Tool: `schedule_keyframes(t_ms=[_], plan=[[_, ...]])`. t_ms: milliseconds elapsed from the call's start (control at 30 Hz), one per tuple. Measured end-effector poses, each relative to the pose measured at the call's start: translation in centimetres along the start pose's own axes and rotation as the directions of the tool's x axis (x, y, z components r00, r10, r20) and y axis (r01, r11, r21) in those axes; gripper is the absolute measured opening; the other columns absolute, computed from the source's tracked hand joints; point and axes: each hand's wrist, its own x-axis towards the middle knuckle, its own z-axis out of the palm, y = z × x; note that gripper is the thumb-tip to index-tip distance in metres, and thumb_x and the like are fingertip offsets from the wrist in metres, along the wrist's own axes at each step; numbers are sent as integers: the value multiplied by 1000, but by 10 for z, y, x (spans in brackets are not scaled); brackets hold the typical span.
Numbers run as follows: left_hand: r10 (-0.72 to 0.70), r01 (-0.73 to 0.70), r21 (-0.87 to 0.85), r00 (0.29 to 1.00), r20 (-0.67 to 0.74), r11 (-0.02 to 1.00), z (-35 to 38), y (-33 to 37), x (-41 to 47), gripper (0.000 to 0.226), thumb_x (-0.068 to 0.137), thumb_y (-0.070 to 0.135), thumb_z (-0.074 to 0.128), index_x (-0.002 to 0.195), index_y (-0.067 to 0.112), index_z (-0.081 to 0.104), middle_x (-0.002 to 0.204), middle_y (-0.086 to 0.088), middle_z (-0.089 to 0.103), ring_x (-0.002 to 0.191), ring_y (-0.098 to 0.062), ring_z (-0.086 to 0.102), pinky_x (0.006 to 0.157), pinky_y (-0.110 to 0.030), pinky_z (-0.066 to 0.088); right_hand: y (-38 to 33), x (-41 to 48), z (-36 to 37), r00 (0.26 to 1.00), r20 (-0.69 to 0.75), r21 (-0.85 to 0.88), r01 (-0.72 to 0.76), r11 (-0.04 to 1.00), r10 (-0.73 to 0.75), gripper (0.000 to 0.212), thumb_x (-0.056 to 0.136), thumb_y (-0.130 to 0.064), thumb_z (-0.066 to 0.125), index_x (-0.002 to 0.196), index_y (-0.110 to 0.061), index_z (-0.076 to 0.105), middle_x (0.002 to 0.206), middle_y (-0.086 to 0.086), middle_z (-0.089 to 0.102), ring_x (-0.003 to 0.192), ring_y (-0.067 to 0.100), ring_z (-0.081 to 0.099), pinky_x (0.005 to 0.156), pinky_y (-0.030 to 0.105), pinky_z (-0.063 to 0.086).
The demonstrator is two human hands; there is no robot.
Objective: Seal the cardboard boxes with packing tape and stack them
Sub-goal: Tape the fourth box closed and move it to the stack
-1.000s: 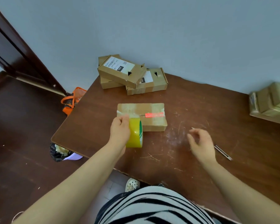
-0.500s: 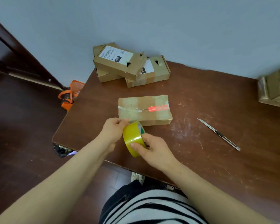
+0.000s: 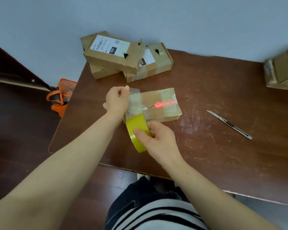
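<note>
Near the table (image 3: 223, 90) front, over the left end of the box (image 3: 163, 103), a clear strip (image 3: 134, 103) is pinched by the left hand (image 3: 117, 100), and the yellow roll (image 3: 136, 130) is gripped by the right hand (image 3: 160, 140). The strip is best held taut, laid flat without creases, then pressed down. Glossy film is seen over matte, flat-sided cardboard, and a thin metal knife (image 3: 229, 124) lies well to the right.
</note>
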Motion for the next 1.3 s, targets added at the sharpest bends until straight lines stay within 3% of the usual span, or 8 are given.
schedule_keyframes(t_ms=[233, 633, 800, 933, 1067, 1133, 1200, 1300], plan=[[-18, 12, 215, 1000, 25, 977, 11, -3, 17, 26, 99, 46, 41, 88, 28, 56, 115, -1, 62, 121, -26, 46, 100, -39, 23, -2, 14, 2, 997, -24, -145, 64, 987, -68, 37, 87, -40, 60, 90, -3, 65, 79, 15, 67, 75, 31, 63, 72, 49, 51], [-76, 68, 164, 996, 44, 984, 19, -15, 32, 30, 98, 44, 43, 86, 24, 61, 99, 3, 65, 107, -24, 56, 101, -40, 26, -10, 26, 4, 1000, -17, -147, 17, 989, -20, 35, 90, -38, 61, 87, -4, 67, 72, 14, 66, 65, 27, 59, 67, 41, 52], [-164, 162, 38, 983, 79, 986, 21, -21, 37, 32, 89, 46, 53, 74, 19, 60, 103, -7, 69, 108, -33, 58, 103, -46, 37, -13, 27, 2, 1000, -28, -98, 1, 995, -4, 33, 89, -36, 63, 80, -5, 67, 59, 1, 54, 55, 13, 47, 58, 29, 41], [-315, 331, -135, 940, 128, 934, 19, -24, 44, 21, 60, 41, 61, 66, 21, 58, 97, -7, 68, 105, -33, 61, 94, -47, 50, -13, 25, 2, 999, -24, -53, -25, 998, 24, 33, 87, -38, 66, 82, -5, 69, 72, 15, 67, 69, 30, 63, 67, 40, 52], [-388, 422, -206, 903, 187, 883, 15, -17, 48, 28, 74, 28, 66, 95, 14, 57, 112, -4, 62, 93, -22, 59, 78, -32, 50, -12, 24, 3, 999, -29, -25, -45, 999, 45, 30, 86, -38, 67, 83, -8, 71, 78, 16, 69, 77, 31, 65, 70, 41, 53], [-241, 251, -129, 967, 86, 959, 14, -19, 51, 26, 83, 20, 63, 108, 18, 56, 108, 4, 61, 95, -19, 57, 89, -35, 48, -11, 24, 3, 999, -21, -19, -48, 999, 47, 31, 87, -37, 67, 84, -7, 71, 79, 16, 69, 76, 31, 64, 69, 41, 52], [113, -113, 19, 993, -30, 993, 12, -18, 44, 22, 89, 18, 59, 112, 20, 61, 101, 10, 64, 102, -18, 59, 98, -36, 42, -12, 24, 3, 998, -13, -8, -54, 999, 54, 28, 87, -36, 67, 85, -9, 72, 78, 14, 70, 74, 28, 65, 70, 40, 53], [493, -504, 69, 861, 127, 861, 12, -18, 34, 29, 96, 23, 55, 122, 18, 64, 119, 2, 67, 111, -15, 60, 95, -25, 40, -11, 26, 3, 998, -8, 14, -59, 998, 60, 28, 87, -36, 67, 84, -8, 71, 78, 16, 69, 67, 24, 63, 69, 41, 53]])
